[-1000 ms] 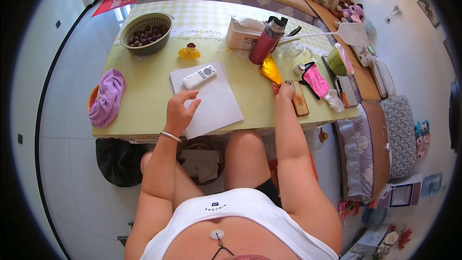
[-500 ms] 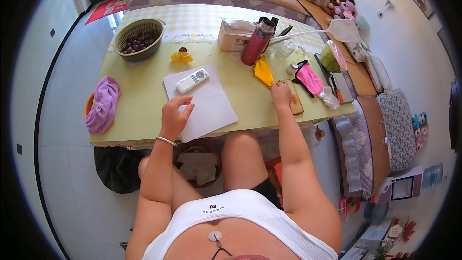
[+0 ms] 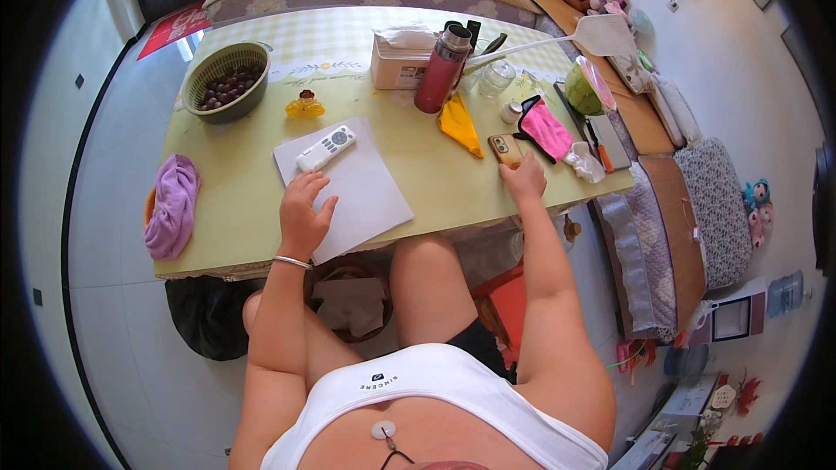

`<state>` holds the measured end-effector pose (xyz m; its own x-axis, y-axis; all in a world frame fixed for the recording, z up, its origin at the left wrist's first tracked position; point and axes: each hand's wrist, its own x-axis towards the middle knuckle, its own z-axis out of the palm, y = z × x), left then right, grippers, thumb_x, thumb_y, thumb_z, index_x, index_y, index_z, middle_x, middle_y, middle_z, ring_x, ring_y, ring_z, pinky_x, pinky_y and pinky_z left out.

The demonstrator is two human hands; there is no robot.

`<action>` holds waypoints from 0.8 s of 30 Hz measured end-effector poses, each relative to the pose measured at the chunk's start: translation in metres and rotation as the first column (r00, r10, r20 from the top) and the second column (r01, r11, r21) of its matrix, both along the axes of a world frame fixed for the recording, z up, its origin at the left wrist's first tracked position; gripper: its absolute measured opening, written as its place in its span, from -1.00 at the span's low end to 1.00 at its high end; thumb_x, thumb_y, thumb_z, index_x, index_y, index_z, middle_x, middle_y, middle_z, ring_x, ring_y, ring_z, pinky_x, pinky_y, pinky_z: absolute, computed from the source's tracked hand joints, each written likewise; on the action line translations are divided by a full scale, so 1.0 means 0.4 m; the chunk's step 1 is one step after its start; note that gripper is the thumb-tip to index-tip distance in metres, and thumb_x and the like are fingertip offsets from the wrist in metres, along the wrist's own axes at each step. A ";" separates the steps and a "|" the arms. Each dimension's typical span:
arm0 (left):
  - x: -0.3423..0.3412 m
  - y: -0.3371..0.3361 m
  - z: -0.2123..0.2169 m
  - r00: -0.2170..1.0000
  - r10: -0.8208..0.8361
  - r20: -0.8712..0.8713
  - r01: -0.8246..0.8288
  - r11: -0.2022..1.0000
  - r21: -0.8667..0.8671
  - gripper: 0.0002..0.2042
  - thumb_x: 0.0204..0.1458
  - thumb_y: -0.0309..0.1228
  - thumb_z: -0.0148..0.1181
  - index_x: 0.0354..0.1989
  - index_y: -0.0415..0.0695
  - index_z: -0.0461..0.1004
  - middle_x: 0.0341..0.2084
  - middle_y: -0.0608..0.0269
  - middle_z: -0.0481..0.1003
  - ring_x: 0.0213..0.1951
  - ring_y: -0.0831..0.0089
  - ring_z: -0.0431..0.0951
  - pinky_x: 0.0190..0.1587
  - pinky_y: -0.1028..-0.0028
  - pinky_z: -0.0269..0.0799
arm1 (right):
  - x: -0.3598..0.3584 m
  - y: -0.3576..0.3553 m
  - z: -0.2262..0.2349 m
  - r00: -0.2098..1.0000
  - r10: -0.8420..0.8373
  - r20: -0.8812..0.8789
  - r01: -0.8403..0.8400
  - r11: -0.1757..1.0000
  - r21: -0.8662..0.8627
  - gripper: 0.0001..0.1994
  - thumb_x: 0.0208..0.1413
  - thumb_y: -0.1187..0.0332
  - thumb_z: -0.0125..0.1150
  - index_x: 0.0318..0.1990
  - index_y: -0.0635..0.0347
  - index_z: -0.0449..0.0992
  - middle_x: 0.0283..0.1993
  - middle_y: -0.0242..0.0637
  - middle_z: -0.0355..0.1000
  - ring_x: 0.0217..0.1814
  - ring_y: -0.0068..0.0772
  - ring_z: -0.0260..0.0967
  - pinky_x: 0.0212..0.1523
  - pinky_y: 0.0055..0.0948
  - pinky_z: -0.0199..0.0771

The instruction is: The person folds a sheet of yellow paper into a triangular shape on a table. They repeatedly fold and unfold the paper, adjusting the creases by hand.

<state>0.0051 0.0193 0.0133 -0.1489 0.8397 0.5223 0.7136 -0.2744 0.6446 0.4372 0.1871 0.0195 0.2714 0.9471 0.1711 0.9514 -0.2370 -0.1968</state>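
Observation:
My left hand [image 3: 303,213] rests flat, fingers spread, on a white sheet of paper [image 3: 357,187] lying on the yellow-green table [image 3: 252,165]. A white remote control [image 3: 326,148] lies on the sheet's far end, just beyond my fingers. My right hand [image 3: 525,181] is at the table's near right edge, its fingers touching the near end of a phone in a tan case [image 3: 505,150]. Whether it grips the phone is unclear. An orange triangular piece [image 3: 459,124] lies left of the phone.
A green basket of dark fruit [image 3: 225,83] stands far left, a purple cloth [image 3: 171,206] at the left edge. A tissue box [image 3: 400,61], red flask [image 3: 441,70], pink pouch [image 3: 546,129], green bowl [image 3: 584,89] and white fly swatter [image 3: 601,35] crowd the far right. A sofa runs beyond.
My right hand has drawn back toward the near end of the phone. My left hand stays on the paper. The view has shifted slightly.

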 end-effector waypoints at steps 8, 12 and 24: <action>0.004 0.004 -0.016 0.992 -0.063 -0.110 0.054 0.995 -0.088 -0.67 -0.11 -0.50 0.41 -0.11 -0.26 0.60 0.00 -0.02 0.57 0.22 0.02 0.44 0.27 0.17 0.35 | 0.063 0.039 0.005 0.994 -0.105 0.029 0.105 0.994 0.007 -0.30 -0.06 0.12 0.35 0.27 0.21 0.34 0.15 -0.08 0.46 0.24 0.01 0.38 0.18 -0.02 0.42; 0.014 0.010 -0.024 0.987 -0.044 -0.157 0.032 0.997 -0.075 -0.68 -0.13 -0.50 0.41 -0.14 -0.26 0.60 -0.02 -0.02 0.56 0.22 0.01 0.44 0.26 0.16 0.35 | 0.076 0.084 -0.042 0.993 0.018 0.119 -0.055 0.947 0.316 -0.45 -0.02 0.31 0.28 0.19 0.22 0.42 0.23 -0.04 0.40 0.30 0.02 0.32 0.26 -0.08 0.35; 0.029 0.014 -0.024 0.986 -0.002 -0.169 0.000 1.000 -0.011 -0.74 -0.12 -0.54 0.36 -0.19 -0.24 0.60 -0.04 0.02 0.54 0.17 0.02 0.45 0.24 0.16 0.34 | -0.052 0.338 0.029 0.905 0.386 -0.178 -0.269 0.845 0.462 -0.63 0.06 0.37 0.08 0.03 0.27 0.56 -0.01 0.04 0.55 0.07 0.08 0.48 0.11 -0.09 0.47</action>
<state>0.0167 0.0249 0.0037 -0.0587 0.8458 0.5303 0.8122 -0.2683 0.5179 0.4165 0.3221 0.0313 0.0471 0.8418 0.5377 0.8602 0.2395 -0.4502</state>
